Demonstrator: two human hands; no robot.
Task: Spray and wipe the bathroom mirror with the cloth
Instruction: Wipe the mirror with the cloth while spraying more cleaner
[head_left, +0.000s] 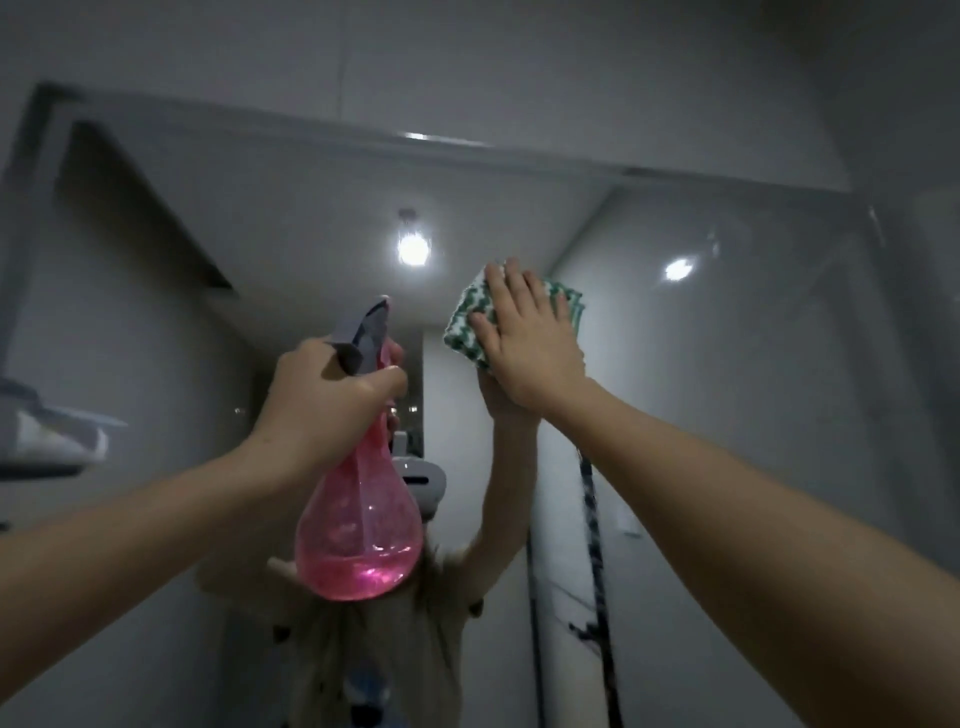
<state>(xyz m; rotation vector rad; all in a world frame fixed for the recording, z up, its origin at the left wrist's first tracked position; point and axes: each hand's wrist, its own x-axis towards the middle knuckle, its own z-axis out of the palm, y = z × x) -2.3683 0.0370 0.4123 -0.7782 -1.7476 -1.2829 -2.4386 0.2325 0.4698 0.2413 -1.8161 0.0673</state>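
Right hand (524, 343) lies flat, fingers straight, pressing the cloth (470, 317) against the mirror (727, 364); left hand (322, 410) curls round the neck of the pink bottle (358, 525), held up left of the cloth.

A: Is any text, label, brand, number or sign legible?

B: None. The pink spray bottle (358, 525) carries no readable label; its body is plain translucent plastic.

A: And on the cloth (470, 317), right of the bottle?

B: Only a green-and-white woven pattern, no lettering.

A: The mirror (727, 364) behind the bottle?

B: No markings. The reflected shirt print below the bottle is too blurred to read.
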